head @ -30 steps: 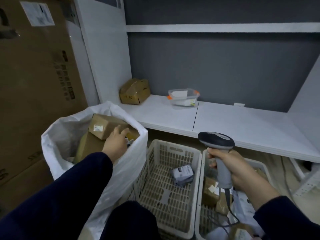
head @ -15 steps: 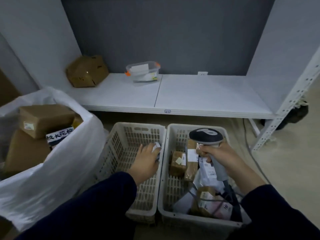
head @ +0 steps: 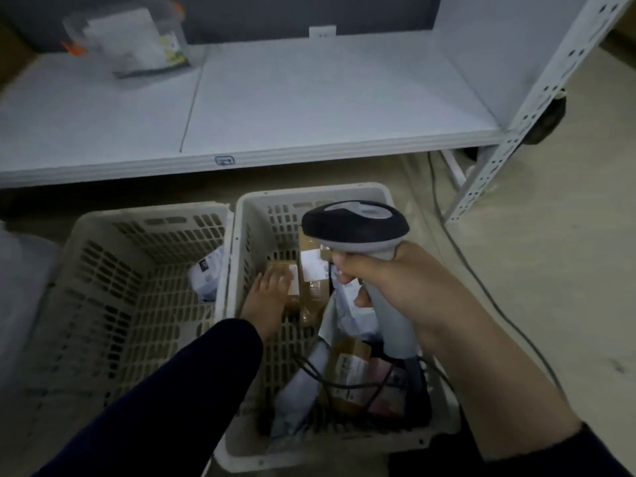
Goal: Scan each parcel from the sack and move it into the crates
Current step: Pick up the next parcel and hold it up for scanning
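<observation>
My right hand (head: 395, 287) grips the grey-and-black handheld scanner (head: 354, 228). Its dark cable (head: 347, 385) could snag inside the white slotted plastic crate (head: 309, 191). My left hand (head: 266, 301) touches a brown cardboard parcel (head: 283, 267), grip unclear through blur.

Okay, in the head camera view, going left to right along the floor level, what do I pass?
white sack → left crate → pale parcel → left hand → scanner gripped by the right hand → floor cable
</observation>
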